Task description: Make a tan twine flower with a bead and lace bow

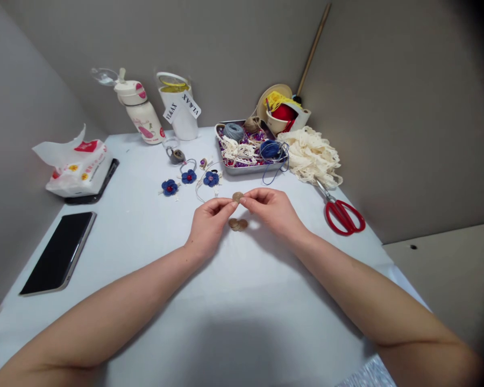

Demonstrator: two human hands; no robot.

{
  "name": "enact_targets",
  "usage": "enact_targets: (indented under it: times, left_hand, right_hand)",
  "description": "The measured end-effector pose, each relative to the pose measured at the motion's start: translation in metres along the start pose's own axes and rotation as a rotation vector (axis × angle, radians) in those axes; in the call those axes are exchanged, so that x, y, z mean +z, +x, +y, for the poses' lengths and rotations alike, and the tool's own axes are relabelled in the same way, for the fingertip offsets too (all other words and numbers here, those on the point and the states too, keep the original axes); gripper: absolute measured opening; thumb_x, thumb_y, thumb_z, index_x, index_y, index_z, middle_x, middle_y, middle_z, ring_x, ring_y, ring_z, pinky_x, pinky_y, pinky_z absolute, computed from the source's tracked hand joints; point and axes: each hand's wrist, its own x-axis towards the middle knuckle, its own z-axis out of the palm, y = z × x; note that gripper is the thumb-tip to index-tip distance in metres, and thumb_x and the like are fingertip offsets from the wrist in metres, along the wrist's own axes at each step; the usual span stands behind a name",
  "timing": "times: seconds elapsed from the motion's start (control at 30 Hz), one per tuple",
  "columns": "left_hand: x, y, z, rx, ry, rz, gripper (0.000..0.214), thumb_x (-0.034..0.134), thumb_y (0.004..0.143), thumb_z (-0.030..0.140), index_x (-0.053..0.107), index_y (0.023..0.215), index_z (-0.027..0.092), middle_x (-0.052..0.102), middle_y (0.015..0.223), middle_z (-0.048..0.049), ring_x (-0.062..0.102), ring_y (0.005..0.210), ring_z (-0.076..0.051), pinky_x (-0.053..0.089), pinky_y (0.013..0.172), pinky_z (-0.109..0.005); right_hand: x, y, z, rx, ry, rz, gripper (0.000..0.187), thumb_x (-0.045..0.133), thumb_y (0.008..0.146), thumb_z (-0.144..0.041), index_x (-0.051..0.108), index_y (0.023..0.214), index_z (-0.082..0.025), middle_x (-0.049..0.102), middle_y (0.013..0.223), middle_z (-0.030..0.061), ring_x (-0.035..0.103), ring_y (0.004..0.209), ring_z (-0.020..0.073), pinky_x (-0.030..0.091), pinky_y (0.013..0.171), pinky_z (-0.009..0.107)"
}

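Observation:
Between the fingertips of both hands is a small round tan fabric disc, held a little above the table. My left hand pinches its left edge with thumb and forefinger. On the other side, my right hand pinches the right edge in the same way. Several more tan discs lie overlapping on the table just below the hands. Beyond the fingers sit blue fabric flowers with bead centres: one at the left, one on a hair tie and one nearest the tray.
A metal tray of yarn, lace and beads stands at the back, beside heaped cream lace. Red-handled scissors lie right. A phone and tissue pack are left; a bottle and white cup stand behind.

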Motion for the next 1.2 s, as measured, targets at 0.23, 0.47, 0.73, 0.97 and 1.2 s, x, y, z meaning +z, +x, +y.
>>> enact_targets:
  times: [0.23, 0.47, 0.73, 0.97, 1.2]
  left_hand:
    - [-0.017, 0.011, 0.014, 0.584, 0.581, 0.024, 0.025, 0.067, 0.085, 0.037, 0.071, 0.107, 0.027, 0.069, 0.114, -0.0064, 0.058, 0.112, -0.024, 0.036, 0.103, -0.038]
    - [-0.018, 0.011, 0.008, 0.681, 0.836, -0.138, 0.02, 0.058, 0.092, 0.039, 0.073, 0.098, 0.027, 0.074, 0.098, -0.0057, 0.061, 0.098, -0.023, 0.034, 0.092, -0.038]
    - [-0.017, 0.01, 0.011, 0.569, 0.679, -0.134, 0.014, 0.063, 0.087, 0.033, 0.074, 0.084, 0.024, 0.072, 0.086, -0.0039, 0.061, 0.087, -0.021, 0.039, 0.086, -0.035]
    - [-0.009, 0.008, 0.015, 0.134, 0.239, -0.048, 0.013, 0.073, 0.076, 0.034, 0.076, 0.078, 0.021, 0.073, 0.081, -0.005, 0.063, 0.078, -0.019, 0.046, 0.076, -0.032]
    - [-0.005, 0.004, 0.014, 0.035, 0.015, 0.009, 0.015, 0.078, 0.071, 0.034, 0.075, 0.077, 0.02, 0.074, 0.084, -0.005, 0.065, 0.081, -0.019, 0.049, 0.08, -0.033]
  right_hand:
    - [-0.015, 0.0, -0.006, -0.482, -0.603, 0.005, 0.016, 0.059, 0.088, -0.026, 0.066, 0.076, -0.019, 0.066, 0.077, 0.0022, 0.057, 0.072, 0.0149, 0.037, 0.075, 0.032]
    - [-0.013, -0.003, -0.005, -0.671, -1.009, -0.065, 0.021, 0.05, 0.093, -0.019, 0.067, 0.08, -0.016, 0.067, 0.08, 0.0049, 0.058, 0.075, 0.0162, 0.03, 0.077, 0.034]
    - [-0.014, -0.003, -0.006, -0.569, -0.749, -0.108, 0.011, 0.058, 0.086, -0.016, 0.066, 0.078, -0.018, 0.065, 0.079, 0.0015, 0.057, 0.073, 0.0142, 0.036, 0.079, 0.032]
    - [-0.013, -0.001, -0.009, -0.229, -0.383, -0.119, 0.01, 0.064, 0.081, -0.027, 0.07, 0.079, -0.019, 0.068, 0.08, 0.0027, 0.06, 0.075, 0.0159, 0.045, 0.069, 0.028]
    - [-0.01, 0.0, -0.009, -0.145, -0.311, -0.131, 0.017, 0.066, 0.079, -0.034, 0.071, 0.079, -0.018, 0.071, 0.081, 0.0034, 0.06, 0.075, 0.0163, 0.045, 0.072, 0.029]
